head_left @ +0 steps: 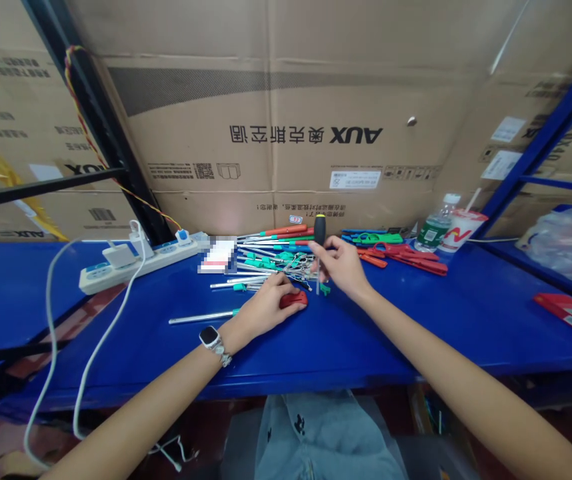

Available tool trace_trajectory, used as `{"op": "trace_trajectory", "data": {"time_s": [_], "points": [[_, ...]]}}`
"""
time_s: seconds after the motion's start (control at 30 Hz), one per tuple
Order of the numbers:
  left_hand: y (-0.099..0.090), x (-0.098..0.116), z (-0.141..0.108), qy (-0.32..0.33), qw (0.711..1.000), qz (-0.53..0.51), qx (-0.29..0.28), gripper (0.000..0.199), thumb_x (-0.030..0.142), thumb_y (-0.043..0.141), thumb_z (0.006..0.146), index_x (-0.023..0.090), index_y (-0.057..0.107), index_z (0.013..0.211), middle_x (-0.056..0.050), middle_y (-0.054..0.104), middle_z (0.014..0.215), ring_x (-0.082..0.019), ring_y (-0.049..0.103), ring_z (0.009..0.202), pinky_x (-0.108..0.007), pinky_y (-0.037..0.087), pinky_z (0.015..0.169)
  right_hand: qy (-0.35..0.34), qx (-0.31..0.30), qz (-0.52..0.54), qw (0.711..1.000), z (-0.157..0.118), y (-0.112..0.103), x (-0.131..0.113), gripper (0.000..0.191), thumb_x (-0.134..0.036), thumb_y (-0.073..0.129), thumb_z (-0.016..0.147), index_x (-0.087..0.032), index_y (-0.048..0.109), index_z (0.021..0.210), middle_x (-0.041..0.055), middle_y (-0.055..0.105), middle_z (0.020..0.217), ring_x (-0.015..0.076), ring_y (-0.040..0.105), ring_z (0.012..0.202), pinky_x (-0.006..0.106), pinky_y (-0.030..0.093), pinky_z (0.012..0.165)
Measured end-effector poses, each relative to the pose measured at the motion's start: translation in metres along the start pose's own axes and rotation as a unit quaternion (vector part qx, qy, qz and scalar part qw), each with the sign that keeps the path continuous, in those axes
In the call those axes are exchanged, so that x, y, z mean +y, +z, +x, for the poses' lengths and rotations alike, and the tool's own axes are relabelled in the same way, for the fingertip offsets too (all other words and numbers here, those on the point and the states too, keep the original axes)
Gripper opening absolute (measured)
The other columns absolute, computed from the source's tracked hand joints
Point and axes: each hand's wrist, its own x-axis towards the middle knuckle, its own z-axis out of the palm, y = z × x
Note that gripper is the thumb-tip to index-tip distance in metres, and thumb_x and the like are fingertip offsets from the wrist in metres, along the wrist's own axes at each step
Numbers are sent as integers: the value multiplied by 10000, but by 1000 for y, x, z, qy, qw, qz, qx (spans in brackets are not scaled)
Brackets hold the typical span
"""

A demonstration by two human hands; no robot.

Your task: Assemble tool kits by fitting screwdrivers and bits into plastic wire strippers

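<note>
Pointing nearly straight down, the black-handled, yellow-capped metal screwdriver [320, 230] sits in the closed grip of the right hand [345, 268], just right of the red plastic piece [295, 300] lying crosswise, gripped by the left hand [267, 305], on the blue worktop [366, 353].

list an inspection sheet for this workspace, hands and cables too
surface: blue tabletop, no spill seen
things in hand: red plastic piece; screwdriver with black-and-yellow handle, upright
clutter: pile of silver metal rods with teal parts; red plastic clips; clear plastic bottle beside white-and-red cup
left hand: fingers closed around the red piece
right hand: fingers grip the screwdriver
cables: white cables hang over the front edge near the white power strip
surroundings: brown cardboard behind, printed AUX upside down
</note>
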Motion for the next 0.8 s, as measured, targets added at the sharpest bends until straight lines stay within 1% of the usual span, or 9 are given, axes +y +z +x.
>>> {"op": "trace_trajectory", "data": {"time_s": [0.1, 0.2, 0.27, 0.37, 0.47, 0.53, 0.63, 0.7, 0.8], "points": [[3, 9, 5, 17, 1000, 12, -19, 297, 457, 624, 989, 199, 712, 1106, -86, 588, 1052, -260, 597, 1024, -430, 546, 928, 41, 6, -176, 983, -8, -31, 2, 444, -639, 592, 884, -242, 483, 719, 15, 664, 561, 170, 554, 404, 295, 403, 436], [6, 20, 12, 41, 998, 43, -38, 313, 455, 596, 1005, 188, 702, 1128, -95, 594, 1065, -272, 586, 1052, -443, 534, 957, 98, 14, -426, 899, -20, -51, 10, 411, -496, 575, 902, -227, 504, 600, 67, 694, 638, 243, 684, 633, 329, 447, 575], [4, 24, 15, 55, 996, 65, -35, 366, 478, 602, 997, 173, 678, 1185, -114, 597, 1123, -286, 580, 1095, -460, 519, 991, 111, 3, -531, 840, -24, -55, 14, 368, -439, 575, 889, -220, 543, 594, 102, 726, 736, 294, 717, 770, 362, 463, 646], [-9, 21, 9, 60, 993, 96, -34, 483, 533, 648, 952, 172, 628, 1273, -137, 591, 1225, -313, 570, 1153, -477, 501, 1011, 109, -36, -589, 800, -26, -54, 17, 341, -439, 547, 909, -215, 594, 657, 142, 734, 806, 331, 724, 822, 397, 484, 681], [-28, 9, -8, 38, 988, 139, -58, 458, 552, 637, 947, 191, 637, 1230, -120, 610, 1172, -315, 575, 1101, -483, 500, 965, 105, -57, -591, 798, -26, -55, 18, 395, -554, 548, 918, -215, 623, 729, 149, 716, 805, 346, 711, 813, 421, 499, 679], [-36, 1, -19, 24, 985, 157, -69, 395, 526, 584, 987, 198, 644, 1198, -109, 619, 1147, -312, 568, 1096, -471, 491, 940, 90, -37, -577, 811, -28, -55, 16, 425, -621, 555, 908, -215, 639, 816, 139, 706, 824, 342, 696, 805, 427, 501, 674], [-38, -4, -27, 22, 986, 149, -76, 352, 518, 533, 1023, 211, 634, 1164, -85, 632, 1119, -286, 575, 1070, -428, 477, 914, -34, -30, -545, 837, -34, -49, 12, 406, -601, 598, 905, -202, 657, 956, 154, 699, 976, 341, 668, 923, 449, 509, 759], [-37, -1, -23, 31, 986, 145, -72, 341, 515, 534, 1026, 208, 617, 1151, -85, 639, 1122, -282, 581, 1061, -418, 472, 904, -149, -105, -500, 847, -37, -40, 8, 409, -575, 637, 905, -205, 670, 1077, 164, 687, 1136, 349, 630, 1075, 488, 486, 893], [-40, 7, -7, 47, 987, 145, -52, 323, 484, 517, 1042, 205, 585, 1189, -99, 633, 1164, -287, 589, 1076, -435, 475, 926, -223, -229, -425, 847, -32, -27, 3, 457, -524, 629, 948, -249, 616, 1313, 136, 672, 1304, 335, 598, 1214, 518, 420, 1012]]}}
